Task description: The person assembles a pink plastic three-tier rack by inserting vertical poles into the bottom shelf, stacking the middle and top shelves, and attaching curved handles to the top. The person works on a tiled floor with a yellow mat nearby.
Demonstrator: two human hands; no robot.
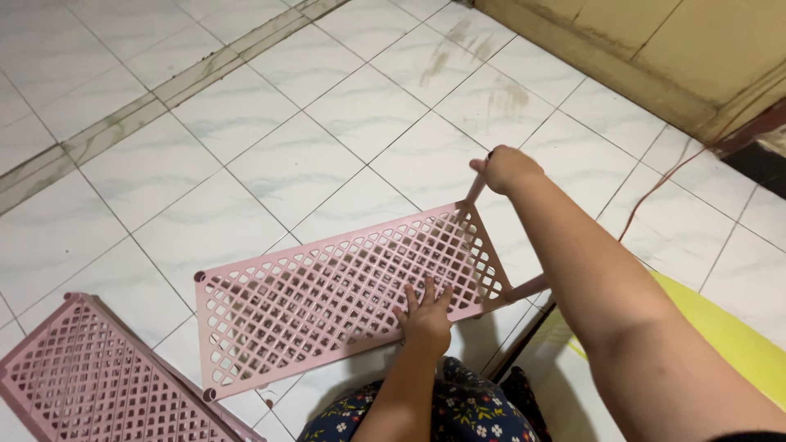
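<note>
Left hand (426,315) lies flat, fingers spread, pressing on the near edge of a pink lattice shelf panel (327,286), which is held tilted above the tiled floor (246,123). Right hand (503,168) is closed around the top of a pink post (475,190) standing at the panel's far right corner. Another pink post (528,288) projects from the panel's near right corner. A second pink lattice panel (90,385) lies on the floor at its near left corner, apart from the first. A yellow object (737,336) lies at the right, under the right forearm. An orange cord (655,190) runs across the tiles toward the wall (639,41).
</note>
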